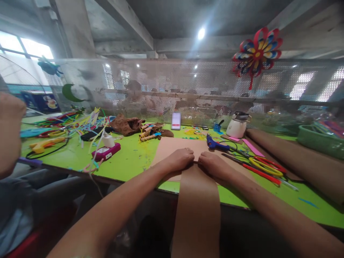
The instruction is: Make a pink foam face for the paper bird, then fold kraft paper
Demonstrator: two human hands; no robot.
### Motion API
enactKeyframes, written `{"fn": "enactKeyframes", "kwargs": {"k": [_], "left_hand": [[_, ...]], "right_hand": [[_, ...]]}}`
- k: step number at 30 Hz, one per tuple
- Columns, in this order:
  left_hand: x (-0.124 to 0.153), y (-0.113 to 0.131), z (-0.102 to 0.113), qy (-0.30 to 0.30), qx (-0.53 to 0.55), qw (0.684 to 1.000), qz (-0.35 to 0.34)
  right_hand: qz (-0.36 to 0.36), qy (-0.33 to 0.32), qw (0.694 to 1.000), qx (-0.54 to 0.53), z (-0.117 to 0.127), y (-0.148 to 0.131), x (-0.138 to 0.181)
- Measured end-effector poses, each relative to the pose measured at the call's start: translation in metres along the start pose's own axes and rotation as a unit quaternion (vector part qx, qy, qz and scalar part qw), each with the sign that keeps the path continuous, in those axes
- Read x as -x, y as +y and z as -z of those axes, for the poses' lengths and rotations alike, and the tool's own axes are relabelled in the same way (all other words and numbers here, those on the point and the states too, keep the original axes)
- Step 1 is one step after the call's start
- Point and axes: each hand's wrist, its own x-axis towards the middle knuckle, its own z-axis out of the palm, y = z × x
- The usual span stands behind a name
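Observation:
A long strip of brown paper [199,208] hangs over the table's front edge toward me. My left hand [184,157] and my right hand [211,161] pinch its far end, which looks narrowly rolled or folded between them. Both hands are closed and sit close together above a flat sheet of light brown paper [166,147]. A blue glue gun [215,144] lies just beyond my right hand. To the right of it are scissors with yellow and red handles [266,166] and a red-handled tool [262,174].
A large roll of brown paper [301,165] lies at the right, near a green basket [319,139]. A white jar [236,125] and a phone [176,121] stand at the back. Leftward are a purple power strip [107,152], a yellow glue gun [47,144] and another person's arm [9,132].

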Motion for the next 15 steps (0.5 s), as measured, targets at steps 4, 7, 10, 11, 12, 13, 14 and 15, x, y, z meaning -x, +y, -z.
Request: {"fn": "enactKeyframes", "kwargs": {"k": [4, 7, 10, 11, 12, 13, 14, 15], "left_hand": [[0.004, 0.001, 0.001, 0.010, 0.014, 1.000, 0.019], [0.005, 0.002, 0.000, 0.004, 0.054, 0.997, 0.049], [0.007, 0.000, -0.001, -0.004, 0.087, 0.994, 0.068], [0.008, -0.001, -0.001, -0.005, 0.094, 0.993, 0.069], [0.008, -0.002, -0.001, -0.007, 0.107, 0.992, 0.070], [0.009, -0.003, -0.001, -0.008, 0.121, 0.990, 0.071], [0.010, -0.004, 0.000, -0.009, 0.136, 0.988, 0.073], [0.011, -0.005, 0.000, -0.010, 0.150, 0.986, 0.076]], "right_hand": [[-0.016, 0.004, 1.000, -0.013, 0.007, -0.001, 0.004], [-0.021, 0.004, 0.999, -0.029, 0.012, -0.004, 0.007], [-0.019, 0.000, 0.999, -0.048, 0.018, -0.006, 0.010], [-0.019, -0.002, 0.998, -0.054, 0.021, -0.006, 0.011], [-0.018, -0.005, 0.998, -0.057, 0.023, -0.006, 0.012], [-0.017, -0.008, 0.998, -0.059, 0.024, -0.005, 0.013], [-0.018, -0.011, 0.998, -0.058, 0.026, -0.004, 0.014], [-0.021, -0.014, 0.998, -0.056, 0.027, -0.002, 0.014]]}}
